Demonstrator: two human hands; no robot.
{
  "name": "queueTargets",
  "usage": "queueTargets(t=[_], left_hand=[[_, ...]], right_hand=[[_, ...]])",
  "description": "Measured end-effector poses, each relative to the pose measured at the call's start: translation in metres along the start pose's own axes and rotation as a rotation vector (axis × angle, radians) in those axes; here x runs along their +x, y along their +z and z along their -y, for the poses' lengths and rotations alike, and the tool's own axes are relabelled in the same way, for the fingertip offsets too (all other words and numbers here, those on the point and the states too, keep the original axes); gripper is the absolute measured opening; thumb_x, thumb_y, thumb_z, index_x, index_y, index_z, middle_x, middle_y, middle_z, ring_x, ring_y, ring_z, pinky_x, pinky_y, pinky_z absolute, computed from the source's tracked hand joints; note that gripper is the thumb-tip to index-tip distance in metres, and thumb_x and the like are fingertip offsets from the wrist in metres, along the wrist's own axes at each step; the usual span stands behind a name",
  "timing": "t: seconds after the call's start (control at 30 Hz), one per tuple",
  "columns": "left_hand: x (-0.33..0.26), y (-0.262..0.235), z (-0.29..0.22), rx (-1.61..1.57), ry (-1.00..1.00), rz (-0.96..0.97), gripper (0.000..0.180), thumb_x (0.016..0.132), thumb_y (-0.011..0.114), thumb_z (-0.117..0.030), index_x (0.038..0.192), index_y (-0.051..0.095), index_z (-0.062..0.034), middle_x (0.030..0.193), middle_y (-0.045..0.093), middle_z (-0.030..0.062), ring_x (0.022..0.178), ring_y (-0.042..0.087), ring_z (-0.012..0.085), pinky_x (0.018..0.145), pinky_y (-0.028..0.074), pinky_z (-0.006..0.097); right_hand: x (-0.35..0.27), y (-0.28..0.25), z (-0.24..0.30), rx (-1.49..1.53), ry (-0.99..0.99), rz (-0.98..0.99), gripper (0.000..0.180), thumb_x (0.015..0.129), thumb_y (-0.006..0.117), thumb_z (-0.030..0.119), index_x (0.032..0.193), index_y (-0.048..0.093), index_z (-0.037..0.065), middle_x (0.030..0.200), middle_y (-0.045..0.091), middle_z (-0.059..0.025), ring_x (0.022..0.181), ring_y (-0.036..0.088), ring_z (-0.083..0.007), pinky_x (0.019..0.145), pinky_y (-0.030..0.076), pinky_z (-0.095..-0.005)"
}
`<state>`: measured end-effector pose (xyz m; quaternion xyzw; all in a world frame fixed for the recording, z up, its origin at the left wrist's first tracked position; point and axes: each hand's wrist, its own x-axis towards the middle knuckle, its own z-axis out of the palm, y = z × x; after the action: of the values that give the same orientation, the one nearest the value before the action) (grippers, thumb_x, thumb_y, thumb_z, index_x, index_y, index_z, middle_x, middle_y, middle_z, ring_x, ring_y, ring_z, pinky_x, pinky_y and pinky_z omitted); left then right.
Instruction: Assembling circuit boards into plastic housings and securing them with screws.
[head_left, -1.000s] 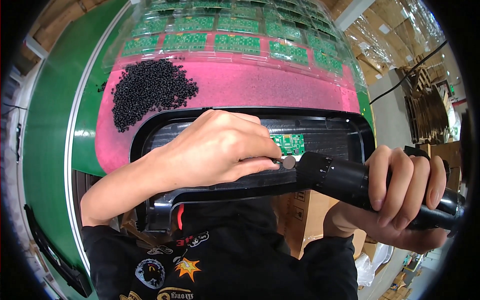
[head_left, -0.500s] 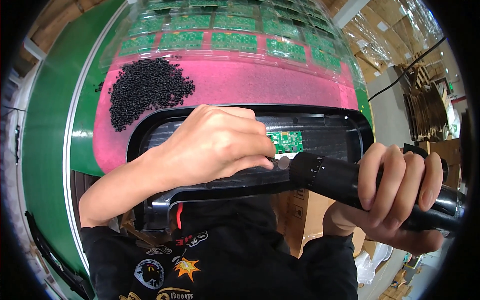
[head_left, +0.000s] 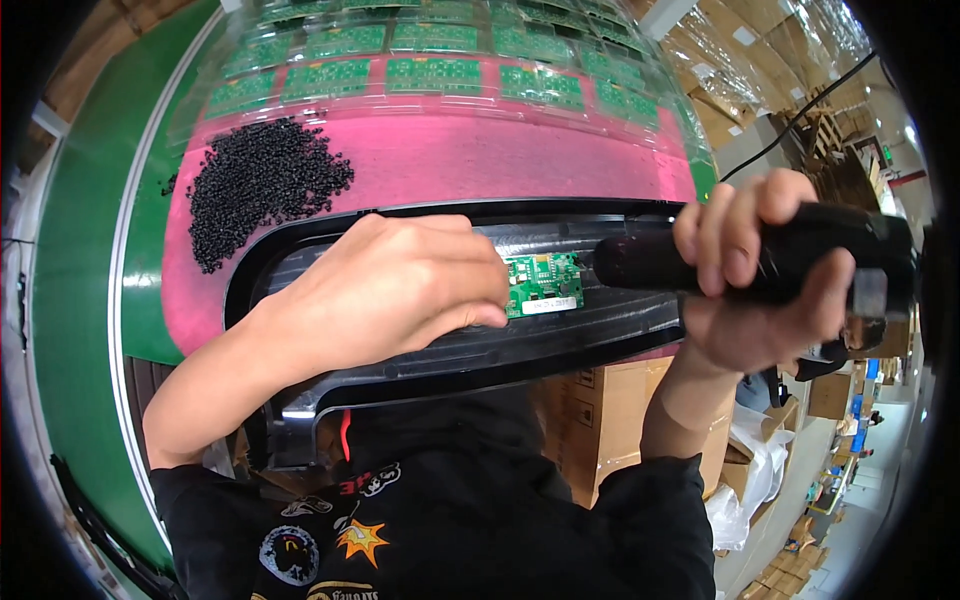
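Note:
My left hand point(head_left: 400, 290) is closed at the left end of a green circuit board point(head_left: 545, 278), thumb and fingers covering that edge. Components and a white label strip show on the rest of the board, which lies inside a long black plastic housing point(head_left: 440, 375). Wrapped in the fingers of my right hand point(head_left: 745, 270) is a black electric screwdriver point(head_left: 650, 262), held nearly level. Its nose points left, close to the board's upper right corner. I cannot make out the bit or whether it touches a screw.
A heap of small black parts point(head_left: 260, 185) lies on the pink mat point(head_left: 430, 155), left of the housing. Clear trays of green boards point(head_left: 435, 75) fill the far side. Cardboard boxes point(head_left: 590, 430) stand below the near edge, and a black cable point(head_left: 800, 120) hangs at right.
My right hand has raised the screwdriver and turned it, bringing its nose from below the board to its upper right corner. My left fingers have drawn back slightly, uncovering the white label.

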<state>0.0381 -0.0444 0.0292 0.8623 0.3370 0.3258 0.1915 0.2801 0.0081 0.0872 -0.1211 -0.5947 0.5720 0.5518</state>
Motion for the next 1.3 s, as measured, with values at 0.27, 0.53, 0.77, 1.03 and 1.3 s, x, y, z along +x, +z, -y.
queueTargets(t=[0.27, 0.53, 0.77, 1.03, 1.3], left_hand=[[-0.001, 0.002, 0.004, 0.061, -0.034, 0.215, 0.019, 0.082, 0.072, -0.021, 0.085, 0.066, -0.0035, 0.096, 0.069, 0.0035, 0.084, 0.065, 0.0229, 0.066, 0.055, 0.035], [-0.001, 0.004, 0.001, -0.081, -0.179, 0.252, 0.017, 0.084, 0.07, -0.015, 0.085, 0.063, 0.0005, 0.107, 0.066, 0.0063, 0.084, 0.066, 0.0298, 0.069, 0.055, 0.04], [-0.001, 0.004, 0.002, -0.144, -0.209, 0.23, 0.019, 0.085, 0.07, -0.014, 0.081, 0.062, 0.0028, 0.11, 0.066, 0.0081, 0.078, 0.066, 0.0312, 0.067, 0.052, 0.041], [-0.002, 0.003, 0.001, -0.139, -0.2, 0.217, 0.02, 0.085, 0.069, -0.014, 0.079, 0.061, 0.0023, 0.112, 0.067, 0.0081, 0.077, 0.066, 0.0326, 0.066, 0.052, 0.041], [-0.002, 0.001, -0.002, -0.11, -0.207, 0.232, 0.019, 0.085, 0.069, -0.014, 0.079, 0.061, 0.002, 0.114, 0.067, 0.0076, 0.078, 0.066, 0.0329, 0.065, 0.052, 0.041]], right_hand=[[0.003, -0.012, -0.018, -0.058, 0.017, -0.033, 0.046, 0.095, 0.051, 0.05, 0.1, 0.052, 0.004, 0.064, 0.047, 0.0004, 0.051, 0.041, -0.01, 0.055, 0.034, -0.0273], [0.008, -0.008, -0.021, -0.168, 0.051, -0.083, 0.045, 0.095, 0.049, 0.049, 0.097, 0.052, 0.004, 0.062, 0.047, 0.0006, 0.049, 0.04, -0.0096, 0.053, 0.034, -0.0265], [0.019, -0.012, -0.026, -0.132, 0.113, 0.095, 0.044, 0.092, 0.054, 0.048, 0.095, 0.051, 0.004, 0.062, 0.047, 0.0012, 0.047, 0.038, -0.0074, 0.051, 0.032, -0.0242], [0.019, -0.011, -0.032, -0.121, 0.13, 0.078, 0.046, 0.09, 0.057, 0.049, 0.096, 0.052, 0.003, 0.061, 0.046, 0.0022, 0.047, 0.038, -0.0063, 0.049, 0.031, -0.0226], [0.02, -0.015, -0.032, -0.139, 0.124, 0.157, 0.05, 0.088, 0.059, 0.051, 0.097, 0.053, 0.002, 0.061, 0.046, 0.0035, 0.046, 0.038, -0.0063, 0.046, 0.031, -0.0228]])
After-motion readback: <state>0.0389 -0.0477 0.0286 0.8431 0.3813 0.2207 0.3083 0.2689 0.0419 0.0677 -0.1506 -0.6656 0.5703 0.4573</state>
